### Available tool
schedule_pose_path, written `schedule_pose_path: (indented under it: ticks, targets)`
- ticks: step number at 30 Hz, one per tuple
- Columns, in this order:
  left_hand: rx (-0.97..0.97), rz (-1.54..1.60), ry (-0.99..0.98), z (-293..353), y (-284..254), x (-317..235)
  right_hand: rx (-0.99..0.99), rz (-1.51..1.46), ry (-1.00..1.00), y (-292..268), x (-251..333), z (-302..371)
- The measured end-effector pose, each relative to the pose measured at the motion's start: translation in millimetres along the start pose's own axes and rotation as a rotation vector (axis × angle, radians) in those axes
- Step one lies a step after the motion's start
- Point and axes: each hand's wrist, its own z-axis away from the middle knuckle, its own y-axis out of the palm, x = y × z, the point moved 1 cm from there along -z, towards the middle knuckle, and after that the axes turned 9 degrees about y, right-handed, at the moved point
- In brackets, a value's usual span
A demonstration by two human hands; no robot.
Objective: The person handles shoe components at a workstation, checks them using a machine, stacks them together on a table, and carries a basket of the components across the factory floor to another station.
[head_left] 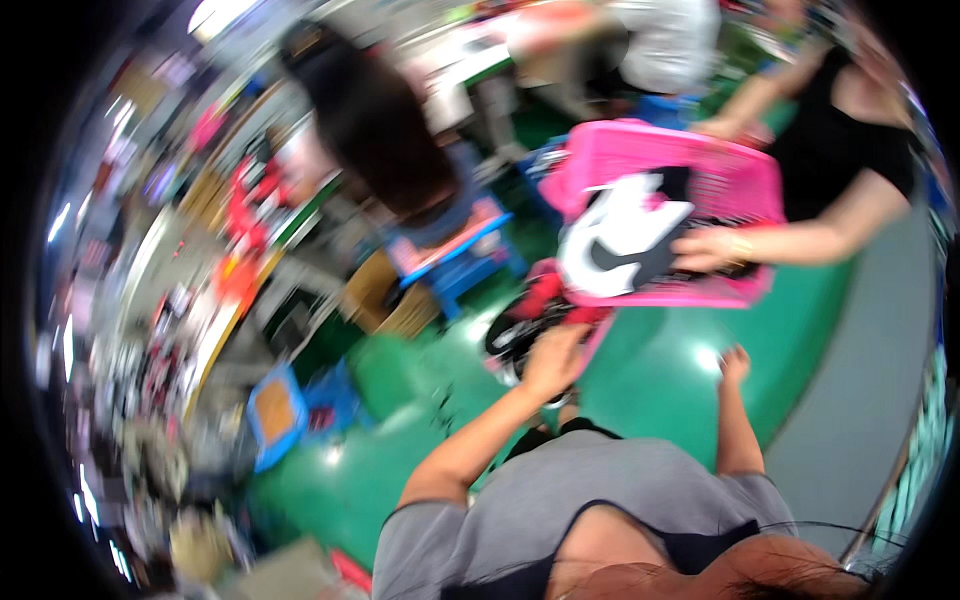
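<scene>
My left hand [555, 362] is closed at the near edge of a small pink basket [596, 345], where it seems to grip the rim. Black and red pieces [527, 318] fill that basket, too blurred to name. My right hand [735, 363] hangs out to the right over the floor, with nothing visible in it; its fingers are smeared. Just beyond, a person in a black top carries a larger pink basket [725, 160]. Flat white and black cut pieces [620, 240] lie in it, and that person's hand [708, 250] rests on them.
A person with long dark hair sits at the upper left beside a blue stool [455, 260]. Near it stands a cardboard box [388, 295]. Other blue stools [278, 405] and a cluttered worktable [215, 330] line the left. Green floor [650, 380] meets a grey strip [840, 400] at right.
</scene>
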Motion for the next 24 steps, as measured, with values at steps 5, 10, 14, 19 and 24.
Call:
schedule_pose_path:
  ticks: [5, 10, 14, 19, 24]
  targets:
    - [0.160, 0.090, -0.372, 115.5, -28.7, 33.8, 0.369, 0.557, 0.409, 9.3, -65.2, 101.7]
    - [-0.097, 0.308, -0.758, 170.4, -87.7, 79.3, 0.767, 1.066, 0.389, 86.2, -46.6, 158.1]
    - [-0.837, 0.482, -0.942, 150.5, -207.6, 116.0, 0.864, 1.041, 0.289, 156.7, -14.4, 181.4]
    - [-1.133, 0.485, -0.558, 92.6, -345.2, 33.0, 0.981, 1.070, 0.139, 207.7, -7.8, 207.4]
    - [-1.423, 0.379, 0.620, 44.2, -388.8, -136.9, 1.029, 1.259, 0.161, 185.7, -33.0, 205.2]
